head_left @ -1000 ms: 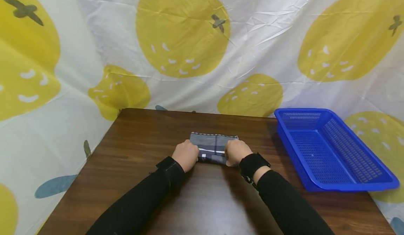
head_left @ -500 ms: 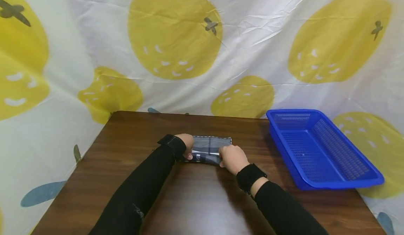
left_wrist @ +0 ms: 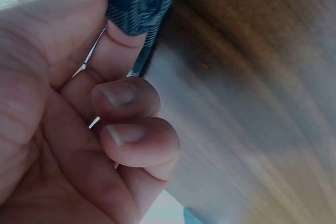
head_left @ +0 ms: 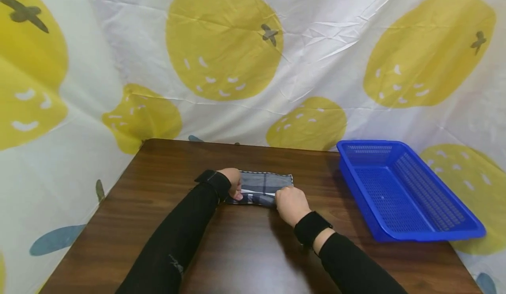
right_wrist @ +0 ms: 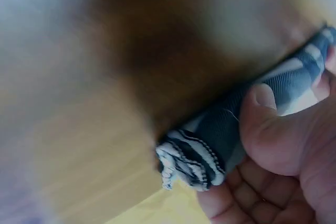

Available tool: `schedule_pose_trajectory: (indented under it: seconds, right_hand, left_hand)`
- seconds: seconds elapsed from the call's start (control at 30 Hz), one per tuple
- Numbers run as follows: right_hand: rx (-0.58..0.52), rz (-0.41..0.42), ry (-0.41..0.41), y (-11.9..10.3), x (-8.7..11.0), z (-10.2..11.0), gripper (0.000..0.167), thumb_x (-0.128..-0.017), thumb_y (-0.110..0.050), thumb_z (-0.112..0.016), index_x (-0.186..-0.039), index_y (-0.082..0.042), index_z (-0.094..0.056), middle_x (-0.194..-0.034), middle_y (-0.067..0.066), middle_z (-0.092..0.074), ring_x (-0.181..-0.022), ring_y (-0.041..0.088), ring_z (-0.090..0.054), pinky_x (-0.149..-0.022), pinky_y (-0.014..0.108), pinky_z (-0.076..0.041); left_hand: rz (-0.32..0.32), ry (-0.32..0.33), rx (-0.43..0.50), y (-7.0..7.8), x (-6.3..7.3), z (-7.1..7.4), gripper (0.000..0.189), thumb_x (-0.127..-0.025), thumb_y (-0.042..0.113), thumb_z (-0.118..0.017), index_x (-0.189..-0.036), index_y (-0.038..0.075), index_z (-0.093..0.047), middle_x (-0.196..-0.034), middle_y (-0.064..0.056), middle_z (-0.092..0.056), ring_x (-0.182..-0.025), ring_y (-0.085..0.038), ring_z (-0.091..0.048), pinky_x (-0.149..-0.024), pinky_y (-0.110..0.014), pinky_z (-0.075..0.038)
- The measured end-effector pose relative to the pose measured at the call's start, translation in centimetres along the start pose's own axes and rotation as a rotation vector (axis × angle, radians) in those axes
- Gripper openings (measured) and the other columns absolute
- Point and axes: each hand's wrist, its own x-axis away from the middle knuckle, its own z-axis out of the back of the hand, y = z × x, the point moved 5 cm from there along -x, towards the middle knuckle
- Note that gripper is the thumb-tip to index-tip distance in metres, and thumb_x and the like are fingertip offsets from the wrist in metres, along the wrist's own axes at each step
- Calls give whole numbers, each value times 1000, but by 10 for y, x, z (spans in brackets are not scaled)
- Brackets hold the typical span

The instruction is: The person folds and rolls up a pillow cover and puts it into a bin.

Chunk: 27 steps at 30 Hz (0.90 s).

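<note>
A grey-blue plaid handkerchief (head_left: 265,181) lies on the wooden table, its near edge rolled up and its far part flat with a stitched white border. At the left end of the roll is my left hand (head_left: 234,182); in the left wrist view its thumb and index finger pinch the rolled end (left_wrist: 144,1), other fingers curled below. My right hand (head_left: 291,204) grips the right end. The right wrist view shows its thumb pressed along the roll (right_wrist: 223,124), fingers curled beneath, with layered hems showing at the end. Both hands cover the handkerchief's side edges in the head view.
A blue plastic basket (head_left: 411,193) with perforated walls stands at the table's right side. The brown table (head_left: 178,162) meets a white curtain (head_left: 221,123) with yellow fruit prints at its back and sides.
My left hand has shifted farther from me, its wrist turned, to the roll's left end. The right hand has stayed near the right end. The near edge looks rolled a little more tightly.
</note>
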Motion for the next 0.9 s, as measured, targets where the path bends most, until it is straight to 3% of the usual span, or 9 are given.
schedule_pose_trajectory:
  seconds: [0.17, 0.27, 0.4, 0.5, 0.63, 0.7, 0.8, 0.9]
  right_hand:
    - [-166, -19, -246, 18, -22, -7, 13, -82, -11, -90, -78, -8, -77, -82, 8, -78, -80, 31, -76, -77, 49, -64]
    - [-251, 17, -395, 30, -35, -12, 9, -84, -15, -90, -87, -11, -83, -90, 3, -81, -89, 27, -76, -86, 45, -63]
    - [-344, 40, -553, 43, -47, -20, 8, -88, -18, -88, -93, -12, -84, -93, 0, -81, -89, 18, -73, -87, 37, -61]
    - [-389, 7, -638, 50, -54, -26, 9, -89, -20, -88, -92, -13, -83, -91, -3, -80, -85, 13, -67, -85, 33, -59]
    - [-372, -15, -681, 53, -60, -31, 14, -88, -25, -89, -92, -14, -83, -90, -5, -77, -83, 11, -63, -84, 32, -58]
    - [-356, -22, -690, 53, -63, -33, 15, -86, -26, -91, -92, -15, -83, -89, -6, -77, -83, 11, -63, -84, 32, -58]
    - [-342, -30, -700, 52, -65, -34, 16, -85, -27, -91, -91, -15, -83, -88, -7, -76, -83, 11, -63, -84, 32, -58]
    - [-341, -29, -697, 51, -66, -34, 15, -86, -27, -91, -90, -15, -83, -88, -8, -76, -83, 11, -63, -84, 32, -58]
  left_hand:
    - [48, 10, 94, -5, 1, -5, 28, -86, 35, -90, -80, 13, -75, -76, 7, -63, -76, -13, -55, -77, -30, -48]
    - [50, 24, 107, -7, 2, -6, 27, -86, 38, -90, -83, 14, -76, -79, 7, -66, -78, -13, -57, -80, -31, -50]
    - [36, 49, 121, -7, 7, -7, 27, -87, 39, -89, -80, 16, -75, -77, 8, -66, -76, -12, -58, -75, -31, -50]
    - [29, 105, 99, -2, 15, -4, 31, -84, 37, -91, -71, 19, -70, -71, 10, -63, -72, -12, -58, -69, -33, -48]
    - [4, 272, 31, 8, 31, 2, 37, -79, 33, -95, -64, 21, -63, -66, 9, -60, -67, -13, -59, -64, -36, -50]
    - [-31, 406, -54, 17, 41, 1, 37, -80, 34, -93, -63, 21, -63, -64, 9, -63, -66, -14, -63, -63, -38, -54]
    - [-75, 597, -191, 35, 58, -3, 30, -85, 24, -87, -64, 19, -67, -66, 4, -69, -66, -18, -68, -62, -40, -59]
    - [-68, 751, -317, 53, 74, -12, 25, -88, 12, -78, -64, 16, -72, -68, 0, -73, -66, -19, -69, -57, -39, -59]
